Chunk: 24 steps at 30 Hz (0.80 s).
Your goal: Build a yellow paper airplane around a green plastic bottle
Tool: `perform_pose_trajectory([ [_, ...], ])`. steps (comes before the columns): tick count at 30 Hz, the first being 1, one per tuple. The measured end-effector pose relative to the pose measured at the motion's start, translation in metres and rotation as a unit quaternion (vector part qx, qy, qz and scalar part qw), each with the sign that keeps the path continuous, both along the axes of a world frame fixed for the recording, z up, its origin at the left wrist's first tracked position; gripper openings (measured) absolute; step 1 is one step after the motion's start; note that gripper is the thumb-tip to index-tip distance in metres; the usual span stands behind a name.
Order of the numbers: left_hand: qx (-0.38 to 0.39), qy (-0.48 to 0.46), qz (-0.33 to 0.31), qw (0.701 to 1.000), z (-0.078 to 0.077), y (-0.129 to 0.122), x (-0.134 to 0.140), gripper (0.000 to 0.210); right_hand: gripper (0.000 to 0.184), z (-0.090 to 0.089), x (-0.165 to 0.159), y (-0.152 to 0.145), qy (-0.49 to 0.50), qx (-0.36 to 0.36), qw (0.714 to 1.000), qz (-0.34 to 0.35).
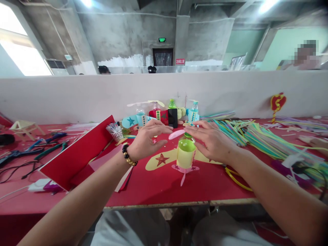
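Note:
A green plastic bottle (186, 146) stands upright on the red tabletop, wrapped in pale yellow paper. It is made up as a toy plane, with a yellow wing (153, 163) bearing a red star and a pink tail (183, 171) near its base. A pink propeller (176, 134) sits at the green cap. My right hand (212, 140) is beside the cap, fingers stretched over the propeller's right side; whether it touches is unclear. My left hand (150, 138) hovers left of the bottle, fingers extended, thumb apart, holding nothing.
Several finished bottle planes (143, 118) stand along the white partition (102, 95). Left are a slanted red board (82, 153), a pen holder (115, 132) and pliers (51, 150). Pipe cleaners (256, 136) and a person's hand (315, 141) are at right.

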<state>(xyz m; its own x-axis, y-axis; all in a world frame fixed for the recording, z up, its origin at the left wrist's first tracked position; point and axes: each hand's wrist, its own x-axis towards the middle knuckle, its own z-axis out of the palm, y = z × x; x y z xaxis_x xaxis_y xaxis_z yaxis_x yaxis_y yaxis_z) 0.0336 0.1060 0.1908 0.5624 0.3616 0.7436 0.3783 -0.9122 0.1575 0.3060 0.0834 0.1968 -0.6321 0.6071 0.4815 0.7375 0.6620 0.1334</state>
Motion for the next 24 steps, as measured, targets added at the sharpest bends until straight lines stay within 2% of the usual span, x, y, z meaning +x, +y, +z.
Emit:
perform_pose_trajectory([
  [4, -0.038, 0.001, 0.063, 0.997, 0.006, -0.007, 0.004, 0.032, 0.059, -0.001, 0.003, -0.004, 0.011, 0.026, 1.000, -0.001],
  [7, -0.075, 0.016, 0.110, 0.991, 0.014, -0.005, 0.018, 0.043, 0.057, 0.000, 0.014, -0.011, 0.048, 0.066, 0.997, 0.002],
  [11, -0.136, 0.066, 0.091, 0.984, 0.022, 0.006, 0.039, 0.061, 0.049, 0.000, 0.037, -0.022, 0.112, 0.101, 0.988, -0.017],
  [15, -0.214, 0.115, 0.063, 0.968, 0.029, 0.015, 0.057, 0.073, 0.047, -0.004, 0.055, -0.027, 0.116, 0.101, 0.988, -0.031],
  [20, -0.259, 0.132, 0.057, 0.955, 0.033, 0.019, 0.070, 0.074, 0.047, -0.007, 0.062, -0.030, 0.127, 0.100, 0.986, -0.031],
  [24, -0.284, 0.124, 0.061, 0.949, 0.029, 0.022, 0.074, 0.073, 0.050, -0.015, 0.064, -0.040, 0.160, 0.100, 0.982, -0.029],
])
